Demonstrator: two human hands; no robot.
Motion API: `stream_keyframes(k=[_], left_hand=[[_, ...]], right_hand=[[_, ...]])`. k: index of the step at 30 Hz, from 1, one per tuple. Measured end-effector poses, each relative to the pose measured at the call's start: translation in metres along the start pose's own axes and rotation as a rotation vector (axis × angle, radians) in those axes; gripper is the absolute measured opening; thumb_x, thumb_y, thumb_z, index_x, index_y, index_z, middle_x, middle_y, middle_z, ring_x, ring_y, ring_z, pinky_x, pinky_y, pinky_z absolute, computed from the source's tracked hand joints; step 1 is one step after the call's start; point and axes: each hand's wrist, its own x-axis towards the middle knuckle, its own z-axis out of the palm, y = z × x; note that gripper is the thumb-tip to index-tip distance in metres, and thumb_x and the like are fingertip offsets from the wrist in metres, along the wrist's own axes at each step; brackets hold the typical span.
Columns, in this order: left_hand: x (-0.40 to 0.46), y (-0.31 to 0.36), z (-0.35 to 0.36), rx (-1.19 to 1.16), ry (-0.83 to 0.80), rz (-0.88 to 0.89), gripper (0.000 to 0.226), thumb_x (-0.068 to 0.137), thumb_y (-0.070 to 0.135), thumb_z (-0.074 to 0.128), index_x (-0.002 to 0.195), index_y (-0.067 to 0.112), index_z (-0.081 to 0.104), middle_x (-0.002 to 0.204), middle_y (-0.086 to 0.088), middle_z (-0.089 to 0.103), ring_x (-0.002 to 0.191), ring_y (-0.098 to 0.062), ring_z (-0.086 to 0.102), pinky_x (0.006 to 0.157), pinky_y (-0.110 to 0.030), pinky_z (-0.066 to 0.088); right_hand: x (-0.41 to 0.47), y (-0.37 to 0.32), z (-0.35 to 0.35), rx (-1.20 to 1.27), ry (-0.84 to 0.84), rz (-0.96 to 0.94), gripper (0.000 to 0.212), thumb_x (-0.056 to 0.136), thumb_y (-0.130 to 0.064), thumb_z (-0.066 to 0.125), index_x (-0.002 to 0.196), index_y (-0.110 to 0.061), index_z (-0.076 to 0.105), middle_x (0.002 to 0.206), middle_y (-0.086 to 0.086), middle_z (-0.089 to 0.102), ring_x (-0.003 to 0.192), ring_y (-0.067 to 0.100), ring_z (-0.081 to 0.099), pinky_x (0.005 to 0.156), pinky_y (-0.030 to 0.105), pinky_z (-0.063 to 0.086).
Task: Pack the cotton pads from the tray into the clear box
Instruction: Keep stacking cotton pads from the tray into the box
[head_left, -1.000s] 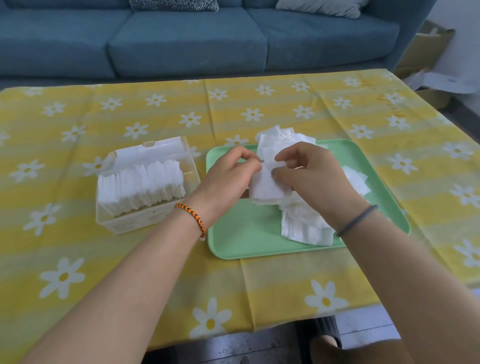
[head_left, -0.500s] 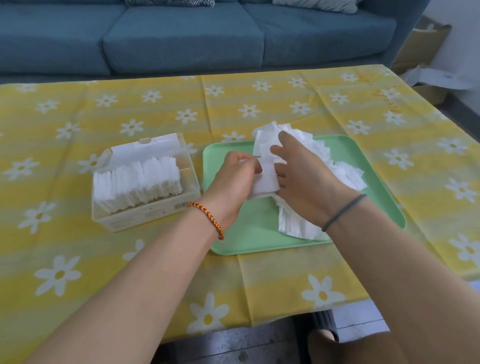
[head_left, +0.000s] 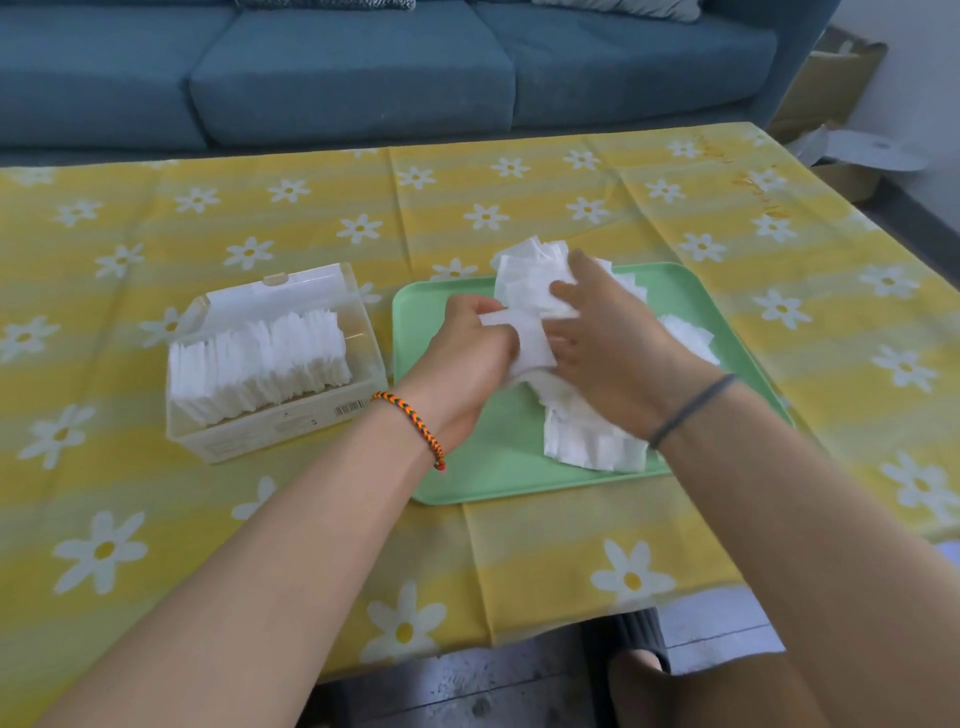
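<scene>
Clear plastic box on the left of our bench already carries a long upright row of cotton pads, nearly filling it. Over the green tray our left hand pinches a small stack of cotton pads, while our right hand lies with fingers spread on the loose pile. We judge the job well past half, with that pile still to pack.
</scene>
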Motion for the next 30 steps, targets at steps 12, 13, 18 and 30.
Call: stream_keyframes(k=[12,13,18,30], left_hand=[[0.009,-0.013,-0.005,0.079,0.028,0.063,0.036,0.084,-0.009,0.045,0.088,0.023,0.06,0.093,-0.005,0.058,0.084,-0.022,0.05,0.074,-0.034,0.038],[0.009,-0.014,-0.004,0.074,0.028,0.073,0.036,0.085,-0.011,0.044,0.086,0.022,0.061,0.093,-0.004,0.059,0.086,-0.022,0.051,0.075,-0.035,0.039],[0.011,-0.014,-0.002,0.105,0.029,0.079,0.033,0.089,-0.006,0.049,0.083,0.02,0.069,0.092,-0.001,0.063,0.087,-0.02,0.055,0.067,-0.027,0.041],[0.011,-0.015,-0.008,0.192,0.021,0.082,0.046,0.079,-0.01,0.053,0.094,0.026,0.077,0.114,-0.006,0.067,0.112,-0.028,0.061,0.082,-0.028,0.043]], right_hand=[[0.012,0.028,-0.075,-1.486,0.077,-0.544,0.044,0.077,-0.005,0.061,0.116,-0.024,0.066,0.114,-0.001,0.057,0.103,0.022,0.045,0.077,0.027,0.035],[0.014,0.028,-0.077,-1.492,0.101,-0.576,0.044,0.078,-0.005,0.061,0.117,-0.024,0.066,0.118,-0.001,0.056,0.103,0.022,0.043,0.078,0.027,0.035],[0.021,0.032,-0.078,-1.571,0.066,-0.583,0.039,0.084,-0.02,0.06,0.122,-0.027,0.065,0.123,-0.004,0.059,0.111,0.024,0.044,0.091,0.034,0.041],[0.029,0.033,-0.074,-1.541,0.138,-0.63,0.024,0.093,-0.022,0.054,0.11,-0.021,0.07,0.107,0.002,0.066,0.103,0.026,0.052,0.082,0.036,0.044]])
